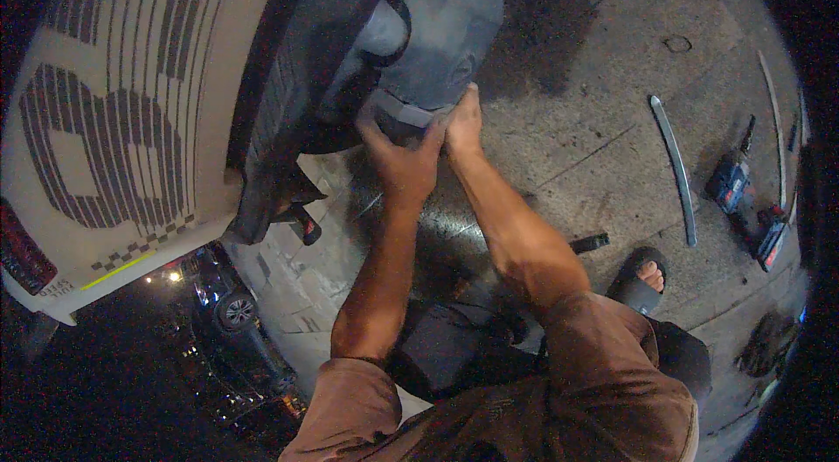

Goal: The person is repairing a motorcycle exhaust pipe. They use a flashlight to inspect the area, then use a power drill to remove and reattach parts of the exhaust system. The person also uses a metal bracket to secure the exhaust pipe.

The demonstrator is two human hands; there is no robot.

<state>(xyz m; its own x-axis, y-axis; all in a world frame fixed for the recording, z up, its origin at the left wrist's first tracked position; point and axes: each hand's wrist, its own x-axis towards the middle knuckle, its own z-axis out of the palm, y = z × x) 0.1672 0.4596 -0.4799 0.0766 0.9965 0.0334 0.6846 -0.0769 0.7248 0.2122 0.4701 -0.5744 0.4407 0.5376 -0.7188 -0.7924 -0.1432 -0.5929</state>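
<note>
A flat grey block-like piece (pixel 411 110) lies across the lower end of a large, rounded, dusty grey part (pixel 446 34) beside the vehicle's dark lower body. My left hand (pixel 402 156) spans the piece, thumb on its right and fingers on its left. Close beside it, my right hand (pixel 465 125) is closed around the right end, its thumb pointing up along the dusty part. Some fingertips of both hands are hidden. Both forearms reach forward from my lap.
The vehicle's light panel with striped decals (pixel 131 112) rises on the left. Rightward on the concrete lie a curved metal strip (pixel 675 173), a blue cordless power tool (pixel 727 178), a red-and-black tool part (pixel 771 239) and a small black object (pixel 590 243). A parked car (pixel 232 305) stands lower left.
</note>
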